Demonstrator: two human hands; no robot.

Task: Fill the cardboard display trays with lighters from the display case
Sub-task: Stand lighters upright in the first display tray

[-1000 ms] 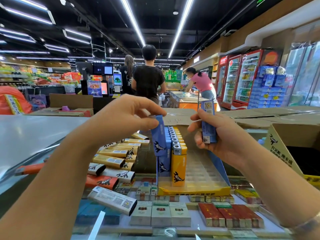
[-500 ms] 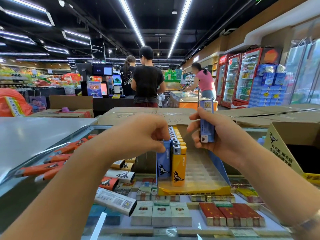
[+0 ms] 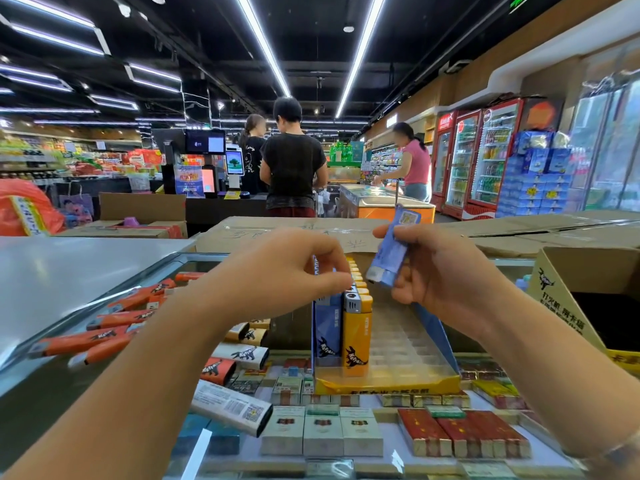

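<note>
Head view: seating a blue lighter while the next one waits.
Loose lighters (image 3: 114, 336) lie on the glass surface (image 3: 381, 403) within reach; the left hand (image 3: 277, 268) pinches, it seems, a blue lighter (image 3: 327, 320) down into the tray (image 3: 388, 384) beside the yellow row (image 3: 358, 306), and the right hand (image 3: 446, 282) grips another blue lighter (image 3: 391, 258) ready above.

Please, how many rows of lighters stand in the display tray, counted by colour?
Blue row: 1
Yellow row: 1
Total: 2 rows standing in the tray
</note>
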